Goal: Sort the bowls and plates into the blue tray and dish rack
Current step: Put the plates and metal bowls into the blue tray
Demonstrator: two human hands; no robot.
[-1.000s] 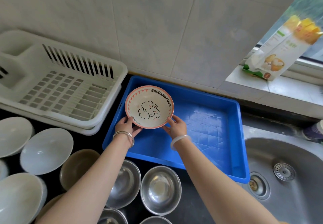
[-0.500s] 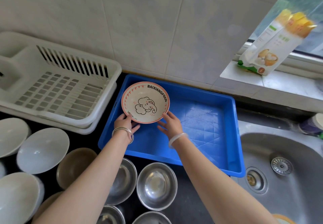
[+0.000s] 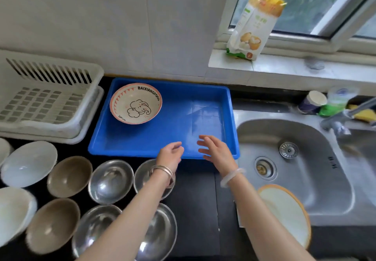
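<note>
A pink-rimmed bowl with an elephant drawing (image 3: 136,103) lies in the far left corner of the blue tray (image 3: 203,122). The white dish rack (image 3: 46,101) stands to the tray's left and holds nothing that I can see. My left hand (image 3: 171,154) and my right hand (image 3: 215,150) hover over the tray's near edge, fingers relaxed, holding nothing. Several steel bowls (image 3: 110,181), brown bowls (image 3: 70,176) and white bowls (image 3: 28,163) sit on the dark counter at the lower left. A plate with an orange rim (image 3: 284,211) leans at the sink's near edge.
The steel sink (image 3: 295,159) lies right of the tray, with a tap (image 3: 341,118) at its far right. A paper cup (image 3: 312,101) and sponges sit behind the sink. A food packet (image 3: 254,26) stands on the windowsill.
Both hands let go of the elephant bowl, which now rests in the tray's far left corner. The hands drew back toward the tray's near edge. The view shifted right.
</note>
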